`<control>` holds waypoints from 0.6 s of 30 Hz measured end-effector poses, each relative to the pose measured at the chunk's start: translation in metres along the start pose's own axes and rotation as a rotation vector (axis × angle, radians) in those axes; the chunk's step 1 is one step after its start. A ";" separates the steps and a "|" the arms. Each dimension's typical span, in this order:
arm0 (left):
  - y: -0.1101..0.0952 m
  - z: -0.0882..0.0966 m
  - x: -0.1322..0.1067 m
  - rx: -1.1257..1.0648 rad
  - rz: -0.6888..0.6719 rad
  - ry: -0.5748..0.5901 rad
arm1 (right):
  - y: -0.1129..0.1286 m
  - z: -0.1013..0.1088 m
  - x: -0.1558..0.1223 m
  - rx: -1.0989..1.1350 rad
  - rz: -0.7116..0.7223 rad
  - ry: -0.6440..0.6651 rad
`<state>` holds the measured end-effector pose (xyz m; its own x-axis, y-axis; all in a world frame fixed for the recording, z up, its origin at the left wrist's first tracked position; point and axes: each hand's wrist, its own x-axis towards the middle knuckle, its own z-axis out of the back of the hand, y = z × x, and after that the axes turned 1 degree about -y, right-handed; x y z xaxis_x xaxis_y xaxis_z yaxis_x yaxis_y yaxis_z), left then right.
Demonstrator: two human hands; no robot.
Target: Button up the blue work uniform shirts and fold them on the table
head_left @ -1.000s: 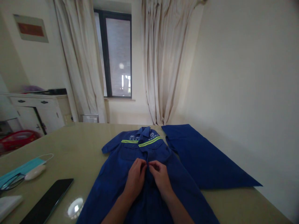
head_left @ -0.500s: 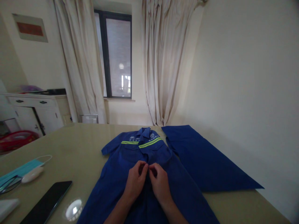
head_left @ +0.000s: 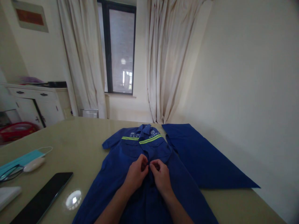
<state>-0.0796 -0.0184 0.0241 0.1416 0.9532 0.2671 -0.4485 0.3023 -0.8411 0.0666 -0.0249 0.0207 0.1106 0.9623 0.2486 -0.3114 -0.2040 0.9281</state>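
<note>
A dark blue short-sleeved work shirt (head_left: pixel 116 174) lies front up on the table, its collar at the far end. Yellow-green reflective stripes and white lettering cross its chest. At the middle of its front opening, my left hand (head_left: pixel 137 171) pinches the cloth edge between thumb and fingers. Close beside it, my right hand (head_left: pixel 160 175) pinches the facing edge, fingertips almost touching the left ones. Any button between the fingertips is too small to make out. Right of the shirt lies a folded dark blue cloth (head_left: pixel 203 158).
On the table (head_left: pixel 79 137), to the left, are a black phone (head_left: pixel 44 197), a blue face mask (head_left: pixel 25 160), a white mouse-like object (head_left: pixel 34 164) and a white item (head_left: pixel 8 196) cut by the frame edge. A wall (head_left: pixel 252 93) rises along the right side.
The camera view has tilted down slightly. Both hands stay at the shirt's front opening, with the left fingers raised a little and the grip slightly shifted.
</note>
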 end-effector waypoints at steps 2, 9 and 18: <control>-0.007 0.002 -0.003 0.159 -0.016 0.033 | 0.000 0.001 0.000 0.030 -0.019 0.030; -0.014 0.004 -0.011 0.576 -0.133 0.100 | -0.005 0.002 0.005 0.028 -0.048 0.079; -0.008 0.001 -0.010 0.462 -0.086 0.025 | -0.003 0.002 0.003 -0.040 0.019 0.111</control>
<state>-0.0785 -0.0307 0.0284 0.2140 0.9262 0.3103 -0.7792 0.3535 -0.5176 0.0693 -0.0220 0.0191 -0.0004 0.9729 0.2314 -0.3503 -0.2169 0.9112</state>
